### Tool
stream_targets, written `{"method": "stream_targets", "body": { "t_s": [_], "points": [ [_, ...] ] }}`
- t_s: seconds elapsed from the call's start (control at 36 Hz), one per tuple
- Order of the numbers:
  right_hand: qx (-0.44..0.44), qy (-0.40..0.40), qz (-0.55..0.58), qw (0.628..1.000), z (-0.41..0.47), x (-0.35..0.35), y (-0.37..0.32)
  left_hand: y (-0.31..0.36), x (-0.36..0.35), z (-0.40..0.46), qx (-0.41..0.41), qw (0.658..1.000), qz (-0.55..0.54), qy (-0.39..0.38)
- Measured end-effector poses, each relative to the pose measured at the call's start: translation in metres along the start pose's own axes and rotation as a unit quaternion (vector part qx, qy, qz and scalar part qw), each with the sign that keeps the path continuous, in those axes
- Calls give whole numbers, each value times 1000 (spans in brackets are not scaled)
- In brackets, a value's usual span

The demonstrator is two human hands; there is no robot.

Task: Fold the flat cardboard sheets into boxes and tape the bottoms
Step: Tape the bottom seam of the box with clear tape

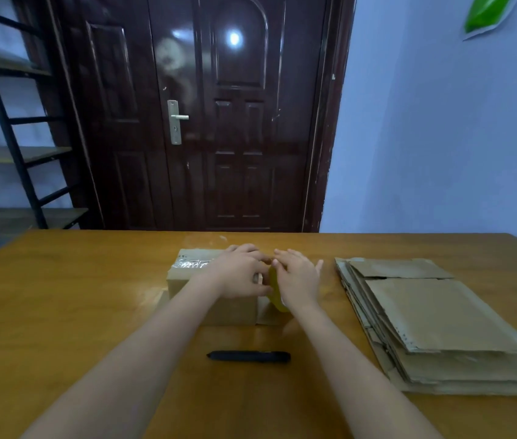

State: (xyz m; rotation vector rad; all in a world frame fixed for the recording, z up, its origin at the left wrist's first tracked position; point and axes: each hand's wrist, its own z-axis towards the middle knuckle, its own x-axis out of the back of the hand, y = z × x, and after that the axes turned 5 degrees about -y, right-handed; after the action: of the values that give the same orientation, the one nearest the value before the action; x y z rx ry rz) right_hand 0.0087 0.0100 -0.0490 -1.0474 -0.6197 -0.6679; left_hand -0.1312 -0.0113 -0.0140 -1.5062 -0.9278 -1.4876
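In the head view both bare hands meet over a small brown cardboard box that sits near the middle of the orange-brown wooden surface. The left hand lies on the box's top right corner with its fingers curled, and its grip seems to pinch the edge of a yellowish translucent roll of packing tape between thumb and fingertips, though blur hides the exact contact. The right hand rests just beside it at 3 o'clock, fingers fairly straight and slightly spread, the palm lying against the roll's outer face; its grip is apart rather than clamped round anything. The roll stands on edge at the box's right end, between the two hands.

The box is folded up and closed on top, and a strip of shiny clear tape runs along its top towards the 9 o'clock end. A loose flap shows at the box's lower right, flat on the surface.

At 3 o'clock from the box, well apart from it, lies a stack of flat brown cardboard sheets, unevenly piled. At 6 o'clock from the box, between the forearms, a black marker-like pen lies crosswise on the surface.

Beyond the surface stand a dark brown panelled door at 12 o'clock and a black metal shelf rack at 10 o'clock.
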Motion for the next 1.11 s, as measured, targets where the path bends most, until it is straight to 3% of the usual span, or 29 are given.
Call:
{"method": "stream_targets", "body": {
  "t_s": [0.31,0.56,0.72,0.83,1.11],
  "points": [
    [2,101,94,990,6,-2,-3,-4,-5,1,-23,1000,11,7],
    [-32,54,199,978,5,13,10,-6,-6,2,-26,999,8,22],
    [-96,112,304,941,-13,10,29,-7,-6,2,-21,999,-18,33],
    [-91,146,345,923,-37,10,31,-7,-4,2,-16,999,-27,36],
    [-84,87,378,918,-87,11,46,-4,-4,-3,-10,999,-31,34]
  ]
}}
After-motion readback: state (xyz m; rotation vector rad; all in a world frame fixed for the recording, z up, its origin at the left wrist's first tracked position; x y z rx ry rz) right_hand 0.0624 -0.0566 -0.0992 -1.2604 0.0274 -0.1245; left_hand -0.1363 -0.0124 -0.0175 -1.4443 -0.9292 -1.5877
